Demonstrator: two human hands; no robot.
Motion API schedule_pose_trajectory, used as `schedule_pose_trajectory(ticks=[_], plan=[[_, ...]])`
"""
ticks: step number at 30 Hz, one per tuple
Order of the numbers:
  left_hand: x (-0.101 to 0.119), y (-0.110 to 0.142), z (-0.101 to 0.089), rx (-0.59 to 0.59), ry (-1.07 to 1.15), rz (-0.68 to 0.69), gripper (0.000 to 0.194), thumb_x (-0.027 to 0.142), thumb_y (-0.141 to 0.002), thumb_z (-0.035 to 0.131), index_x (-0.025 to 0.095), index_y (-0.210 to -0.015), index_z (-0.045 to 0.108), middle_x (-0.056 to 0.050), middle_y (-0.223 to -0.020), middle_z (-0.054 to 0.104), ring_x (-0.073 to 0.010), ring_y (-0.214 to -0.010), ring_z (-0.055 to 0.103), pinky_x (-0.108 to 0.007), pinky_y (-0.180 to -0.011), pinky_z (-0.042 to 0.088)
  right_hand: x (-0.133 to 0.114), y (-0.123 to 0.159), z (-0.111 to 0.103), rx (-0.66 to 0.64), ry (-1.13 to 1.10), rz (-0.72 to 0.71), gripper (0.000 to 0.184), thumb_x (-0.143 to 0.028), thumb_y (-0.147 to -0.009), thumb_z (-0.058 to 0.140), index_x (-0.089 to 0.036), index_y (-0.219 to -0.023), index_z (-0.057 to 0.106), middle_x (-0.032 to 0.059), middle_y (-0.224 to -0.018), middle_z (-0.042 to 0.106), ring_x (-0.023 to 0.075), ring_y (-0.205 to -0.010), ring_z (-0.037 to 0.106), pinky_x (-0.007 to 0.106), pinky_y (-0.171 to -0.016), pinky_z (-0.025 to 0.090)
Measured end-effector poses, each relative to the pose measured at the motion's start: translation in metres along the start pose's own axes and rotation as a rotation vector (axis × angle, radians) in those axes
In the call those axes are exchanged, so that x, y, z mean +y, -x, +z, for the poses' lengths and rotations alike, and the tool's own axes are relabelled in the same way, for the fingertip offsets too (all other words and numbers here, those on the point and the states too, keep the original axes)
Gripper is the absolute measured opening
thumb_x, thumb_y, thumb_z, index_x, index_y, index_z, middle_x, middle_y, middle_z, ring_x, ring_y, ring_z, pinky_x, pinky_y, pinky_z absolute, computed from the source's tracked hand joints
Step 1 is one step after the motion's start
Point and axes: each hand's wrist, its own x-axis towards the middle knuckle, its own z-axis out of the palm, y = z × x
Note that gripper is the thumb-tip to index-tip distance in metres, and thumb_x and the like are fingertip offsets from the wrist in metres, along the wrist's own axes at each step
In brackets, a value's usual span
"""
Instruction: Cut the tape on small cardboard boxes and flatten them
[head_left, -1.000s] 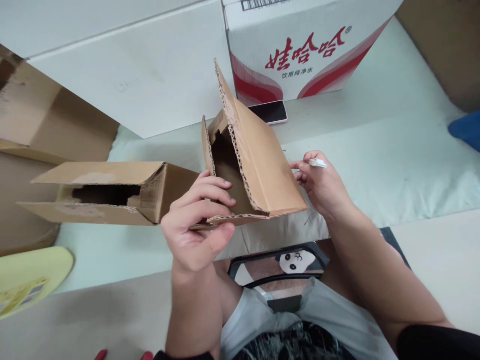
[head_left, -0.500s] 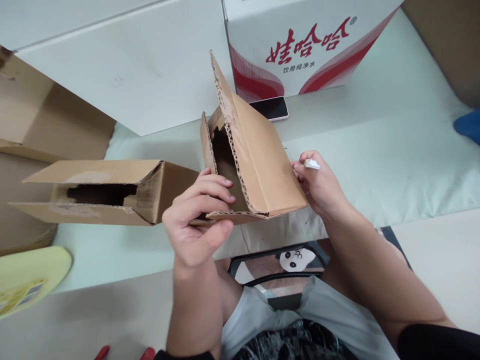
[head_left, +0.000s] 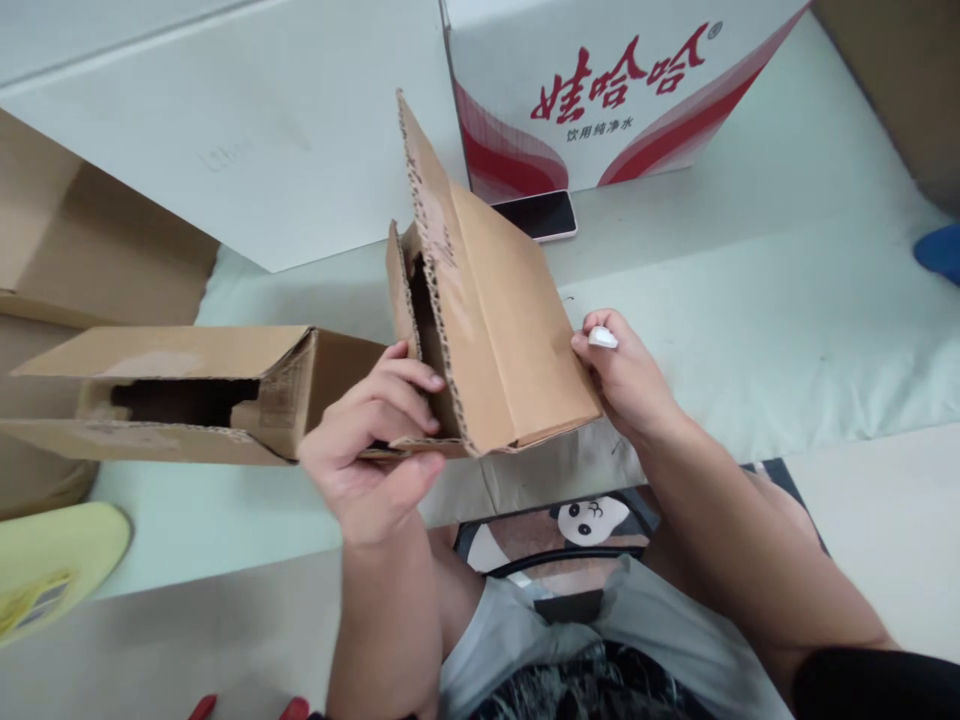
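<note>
Far left: an oblong brown cardboard box [head_left: 281,400], flaps gaping, just beyond the left hand [head_left: 349,455].
Left hand: half curled, fingers dipping into an opening, thumb outside, hanging on by the lower flap.
Between the hands: here's the tilted tan cardboard box [head_left: 517,330], mouth facing left.
Right hand [head_left: 626,375]: fingertips pinching a small white object [head_left: 603,338], right by the box's edge, contact unclear!
Step in hand: steadying that tilted box, I'd judge.
Next move: seems to call for a firm left-hand hold.
</note>
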Motion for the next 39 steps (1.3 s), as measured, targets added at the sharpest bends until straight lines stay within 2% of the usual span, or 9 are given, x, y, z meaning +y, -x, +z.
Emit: schedule_pose_trajectory(ticks=[3,7,11,13,18,22,30,34,39], plan=[[0.001,-0.001,-0.001,0.081,0.091,0.088,0.027,0.04,-0.073,0.073,0.024,-0.062,0.054,0.002,-0.06,0.053,-0.0216,-0.066,0.06,-0.048,-0.08,0.051,0.0,0.003,-0.001,-0.012,-0.026,-0.033,0.032,-0.036,-0.074,0.072,-0.026,-0.085,0.044,-0.0044,-0.079,0.057,0.0123,-0.068,0.047,0.026,-0.058,0.032],[0.004,-0.002,0.0,0.059,0.122,0.085,0.03,0.038,-0.076,0.071,0.023,-0.062,0.05,0.001,-0.059,0.05,-0.0168,-0.055,0.047,-0.038,-0.057,0.04,-0.009,0.009,-0.003,0.144,-0.132,-0.241,0.03,-0.027,-0.073,0.072,-0.026,-0.077,0.043,-0.0063,-0.066,0.057,0.011,-0.058,0.049,0.028,-0.057,0.034],[0.017,-0.003,0.003,-0.15,0.054,0.092,0.026,0.034,-0.076,0.071,0.022,-0.063,0.051,0.0,-0.06,0.056,-0.0182,-0.058,0.051,-0.041,-0.062,0.039,-0.032,0.024,-0.012,0.218,-0.325,-0.562,0.042,-0.042,-0.085,0.06,-0.024,-0.063,0.03,-0.0087,-0.04,0.028,0.0102,-0.035,0.025,0.031,-0.047,0.024],[0.025,-0.004,0.005,-0.265,0.006,0.097,0.022,0.028,-0.076,0.069,0.022,-0.063,0.053,0.0,-0.062,0.059,-0.0185,-0.061,0.053,-0.043,-0.068,0.038,-0.043,0.033,-0.018,0.167,-0.331,-0.622,0.046,-0.048,-0.089,0.057,-0.024,-0.062,0.029,-0.0075,-0.039,0.026,0.0106,-0.034,0.021,0.032,-0.045,0.021],[0.033,-0.008,0.01,-0.309,-0.032,0.094,0.018,0.024,-0.077,0.066,0.022,-0.063,0.054,0.0,-0.064,0.062,-0.0188,-0.064,0.056,-0.043,-0.07,0.037,-0.051,0.041,-0.023,0.124,-0.336,-0.519,0.041,-0.057,-0.083,0.066,-0.027,-0.065,0.044,-0.0082,-0.039,0.033,0.0109,-0.034,0.023,0.033,-0.046,0.024],[0.031,-0.008,0.009,-0.311,-0.027,0.097,0.019,0.026,-0.078,0.066,0.021,-0.063,0.054,0.0,-0.064,0.063,-0.0183,-0.063,0.055,-0.043,-0.07,0.038,-0.049,0.038,-0.021,0.134,-0.324,-0.501,0.031,-0.061,-0.085,0.059,-0.031,-0.077,0.053,-0.0081,-0.042,0.037,0.0126,-0.036,0.028,0.033,-0.046,0.029],[0.042,-0.003,0.024,-0.299,0.054,0.043,0.013,0.023,-0.077,0.066,0.022,-0.066,0.058,0.0,-0.066,0.066,-0.0181,-0.066,0.056,-0.044,-0.075,0.038,-0.052,0.049,-0.014,-0.004,-0.306,-0.482,0.017,-0.046,-0.08,0.067,-0.03,-0.085,0.069,-0.002,-0.064,0.065,0.0149,-0.051,0.061,0.03,-0.041,0.042],[0.046,-0.003,0.027,-0.322,0.073,0.035,0.013,0.02,-0.075,0.065,0.022,-0.064,0.057,0.001,-0.065,0.066,-0.0166,-0.064,0.055,-0.044,-0.074,0.039,-0.044,0.052,-0.009,-0.086,-0.211,-0.47,0.017,-0.045,-0.08,0.072,-0.032,-0.09,0.069,-0.0008,-0.072,0.07,0.016,-0.058,0.066,0.03,-0.047,0.049],[0.038,-0.004,0.019,-0.263,0.15,0.026,0.022,0.03,-0.082,0.064,0.021,-0.063,0.056,0.0,-0.062,0.062,-0.016,-0.061,0.052,-0.042,-0.068,0.038,-0.033,0.054,0.0,-0.064,-0.084,-0.477,0.027,-0.051,-0.085,0.07,-0.034,-0.103,0.061,0.0005,-0.094,0.072,0.0131,-0.061,0.065,0.031,-0.056,0.055]])
